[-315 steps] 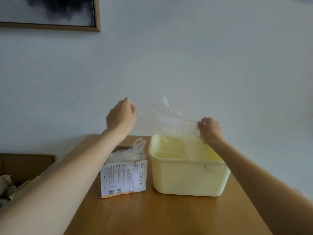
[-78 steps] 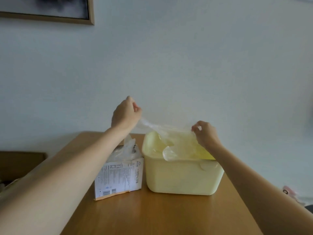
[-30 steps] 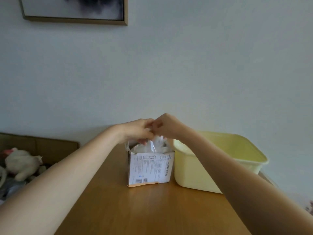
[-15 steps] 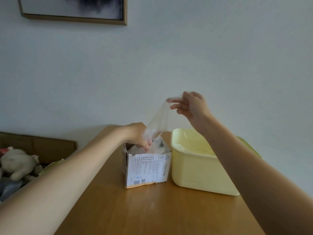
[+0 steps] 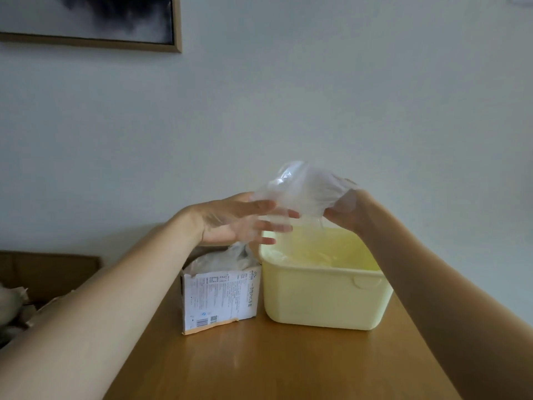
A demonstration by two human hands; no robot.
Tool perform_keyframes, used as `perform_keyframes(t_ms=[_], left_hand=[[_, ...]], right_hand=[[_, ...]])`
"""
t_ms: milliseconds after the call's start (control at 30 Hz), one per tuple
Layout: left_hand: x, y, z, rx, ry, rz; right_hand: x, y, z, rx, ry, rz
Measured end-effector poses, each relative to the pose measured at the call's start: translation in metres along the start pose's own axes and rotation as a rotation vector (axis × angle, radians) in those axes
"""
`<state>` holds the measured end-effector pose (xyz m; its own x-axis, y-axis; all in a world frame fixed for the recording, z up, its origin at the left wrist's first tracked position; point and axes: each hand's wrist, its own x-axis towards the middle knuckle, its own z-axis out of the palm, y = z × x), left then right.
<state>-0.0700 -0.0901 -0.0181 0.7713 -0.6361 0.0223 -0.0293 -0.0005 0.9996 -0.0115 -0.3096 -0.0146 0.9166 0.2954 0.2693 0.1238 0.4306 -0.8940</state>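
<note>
Plastic film [image 5: 302, 189] above yellow tub [image 5: 326, 301], right hand [image 5: 346, 212] clutching it, left hand [image 5: 230, 220] flat against it.

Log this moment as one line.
right hand grips clear plastic | left hand open, touching it | over yellow tub

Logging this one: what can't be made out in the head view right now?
Head view:
Right hand: fingers hidden behind the clear plastic film it grips.
Left hand: fingertips inside the film or just against it, unclear.
Yellow bin: floor hidden by its near wall and the film.
Box: print too small to read.
Framed picture: cut off by the top edge.
</note>
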Motion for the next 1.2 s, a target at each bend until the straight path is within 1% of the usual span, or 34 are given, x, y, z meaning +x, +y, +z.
perform_keyframes(t_ms=[100,167,233,333,400,433,467,500,533,567,600,667,700,767,800,900,967,1033,1100,1133,1200], left_hand=[[0.003,0.0,-0.004,-0.162,-0.099,0.077],[0.004,0.004,-0.005,-0.212,-0.096,0.134],[0.009,0.01,0.004,-0.179,-0.002,0.122],[0.03,0.014,0.026,0.014,0.193,-0.04],[0.044,0.011,0.038,0.057,0.253,-0.103],[0.051,0.008,0.042,0.035,0.277,-0.093],[0.056,0.005,0.042,0.004,0.339,-0.056],[0.06,0.003,0.042,-0.014,0.444,-0.005],[0.065,0.001,0.04,-0.019,0.591,0.037],[0.069,-0.001,0.039,-0.017,0.74,0.069],[0.073,-0.002,0.037,-0.016,0.865,0.098],[0.079,-0.003,0.038,0.005,1.005,0.134],[0.081,-0.004,0.039,0.04,1.037,0.132],[0.083,-0.006,0.041,0.088,1.077,0.139],[0.084,-0.008,0.041,0.081,1.085,0.153],[0.079,-0.007,0.037,-0.016,1.035,0.244],[0.075,-0.006,0.036,-0.015,0.983,0.261],[0.072,-0.007,0.033,0.061,0.992,0.212],[0.071,-0.007,0.027,0.252,1.029,0.143],[0.07,-0.008,0.021,0.42,1.051,0.107],[0.063,-0.01,0.01,0.84,1.099,0.011]], right_hand=[[0.001,-0.005,-0.02,-0.03,-0.016,0.005],[0.0,-0.008,-0.029,-0.097,0.023,0.022],[-0.003,-0.009,-0.028,-0.115,0.052,0.029],[-0.003,-0.006,-0.02,-0.204,0.044,0.005],[-0.006,-0.005,-0.009,-0.254,0.001,0.012],[-0.007,-0.004,-0.004,-0.286,0.005,0.011],[-0.007,-0.005,-0.001,-0.303,0.059,0.024],[-0.008,-0.006,0.001,-0.312,0.16,0.049],[-0.009,-0.007,0.002,-0.286,0.267,0.09],[-0.009,-0.007,0.001,-0.261,0.331,0.137],[-0.011,-0.008,0.002,-0.246,0.335,0.187],[-0.017,-0.006,0.008,-0.331,0.251,0.239],[-0.018,-0.003,0.011,-0.444,0.234,0.231],[-0.016,0.003,0.018,-0.648,0.293,0.131],[-0.013,0.005,0.018,-0.709,0.328,0.077],[-0.009,0.008,0.019,-0.812,0.403,-0.005],[-0.008,0.01,0.015,-0.856,0.43,-0.04],[-0.009,0.012,0.01,-0.955,0.464,-0.074],[-0.009,0.016,0.003,-1.023,0.506,-0.088],[-0.008,0.02,-0.003,-1.092,0.521,-0.082],[-0.011,0.025,-0.015,-1.309,0.543,-0.048]])
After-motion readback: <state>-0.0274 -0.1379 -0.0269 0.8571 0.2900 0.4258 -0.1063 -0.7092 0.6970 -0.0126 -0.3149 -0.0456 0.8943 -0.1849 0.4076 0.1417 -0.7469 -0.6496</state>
